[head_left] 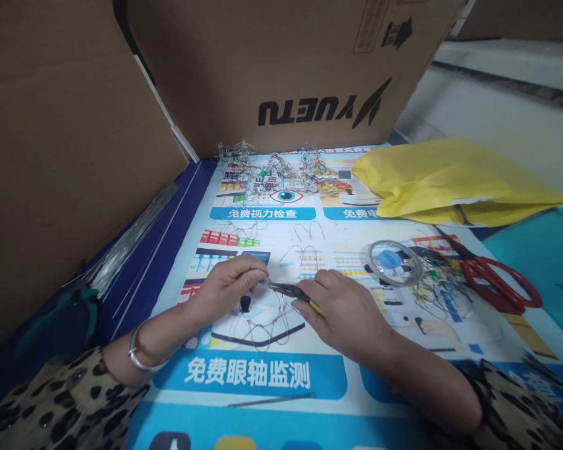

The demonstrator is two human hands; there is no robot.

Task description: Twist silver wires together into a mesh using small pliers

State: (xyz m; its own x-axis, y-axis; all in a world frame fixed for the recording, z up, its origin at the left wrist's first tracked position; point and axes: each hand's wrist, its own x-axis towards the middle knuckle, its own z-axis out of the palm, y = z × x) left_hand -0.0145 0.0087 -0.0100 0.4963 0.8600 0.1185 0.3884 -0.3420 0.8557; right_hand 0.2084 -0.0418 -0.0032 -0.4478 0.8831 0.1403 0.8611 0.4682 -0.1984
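Note:
My left hand point(229, 284) is closed in a pinch on a thin wire piece with small red beads point(263, 322) that lies on the printed poster point(263, 375). My right hand point(344, 309) is wrapped round small pliers with yellow handles point(288, 290). The plier tips meet the wire right at my left fingertips. A silver bangle sits on my left wrist. Both sleeves are leopard print.
Red-handled scissors point(497, 281) and a roll of clear tape point(394, 262) lie at the right among loose wire bits. A yellow plastic bag point(450, 181) lies behind them. Finished wire pieces point(281, 169) sit before the cardboard box point(286, 69). Straight wires point(126, 240) lie left.

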